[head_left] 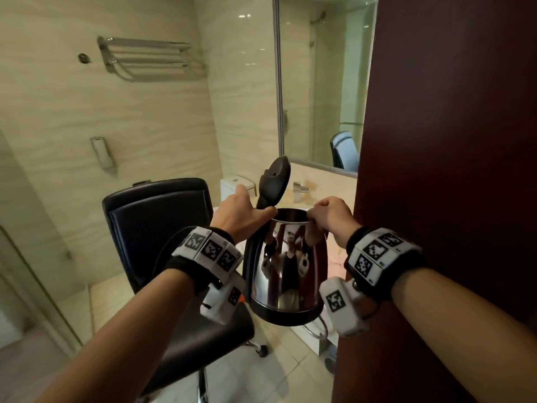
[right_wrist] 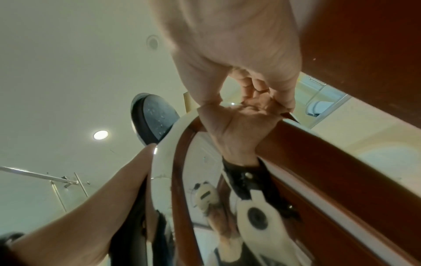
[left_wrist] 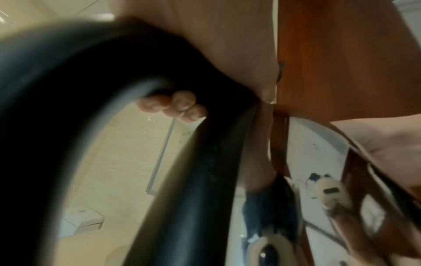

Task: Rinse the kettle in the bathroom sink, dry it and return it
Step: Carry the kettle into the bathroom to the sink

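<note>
I hold a shiny steel kettle (head_left: 286,266) in the air in front of me, its black lid (head_left: 274,181) flipped up. My left hand (head_left: 247,206) grips the top of the black handle (left_wrist: 91,75); in the left wrist view its fingertips (left_wrist: 180,106) curl round that handle. My right hand (head_left: 315,213) pinches the kettle's rim on the right side, as the right wrist view shows with the hand (right_wrist: 248,100) closed over the steel edge. The lid (right_wrist: 157,117) stands behind it. The kettle's inside is hidden.
A black office chair (head_left: 162,228) stands directly left of and below the kettle. Behind it are a white toilet (head_left: 235,184) and the sink's faucet (head_left: 299,191) under a mirror (head_left: 322,82). A dark red door (head_left: 450,170) fills the right side. A towel rack (head_left: 148,58) hangs on the wall.
</note>
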Motion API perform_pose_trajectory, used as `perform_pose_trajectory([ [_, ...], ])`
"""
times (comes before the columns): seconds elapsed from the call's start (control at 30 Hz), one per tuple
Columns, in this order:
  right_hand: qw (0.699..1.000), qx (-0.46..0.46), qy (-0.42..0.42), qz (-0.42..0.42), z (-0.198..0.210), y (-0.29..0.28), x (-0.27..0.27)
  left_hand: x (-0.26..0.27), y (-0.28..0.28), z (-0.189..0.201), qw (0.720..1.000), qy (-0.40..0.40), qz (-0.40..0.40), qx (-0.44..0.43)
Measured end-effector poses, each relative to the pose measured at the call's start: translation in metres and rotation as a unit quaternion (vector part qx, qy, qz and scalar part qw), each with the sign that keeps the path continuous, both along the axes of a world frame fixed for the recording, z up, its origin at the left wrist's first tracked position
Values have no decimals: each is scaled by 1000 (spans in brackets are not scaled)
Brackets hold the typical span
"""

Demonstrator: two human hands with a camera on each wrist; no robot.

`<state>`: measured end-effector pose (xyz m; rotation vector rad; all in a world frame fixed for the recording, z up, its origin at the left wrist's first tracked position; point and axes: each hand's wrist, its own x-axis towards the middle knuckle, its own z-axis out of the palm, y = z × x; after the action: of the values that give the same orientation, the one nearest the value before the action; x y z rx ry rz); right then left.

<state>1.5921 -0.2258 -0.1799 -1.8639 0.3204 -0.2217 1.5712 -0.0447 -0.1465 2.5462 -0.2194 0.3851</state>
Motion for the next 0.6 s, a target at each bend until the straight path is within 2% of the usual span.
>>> perform_pose_trajectory([
  [0.3, 999, -29, 7, 34, -11, 16, 70, 67, 16, -13, 1000, 14, 25, 6],
  [0.47, 998, -31, 29, 43, -22, 37, 122, 126, 38, -28, 999, 28, 24, 9],
  [0.53, 998, -32, 27, 38, -29, 56, 168, 175, 55, -33, 999, 35, 20, 15],
  [0.6, 998, -31, 32, 39, -28, 58, 178, 187, 58, -36, 999, 41, 13, 20],
])
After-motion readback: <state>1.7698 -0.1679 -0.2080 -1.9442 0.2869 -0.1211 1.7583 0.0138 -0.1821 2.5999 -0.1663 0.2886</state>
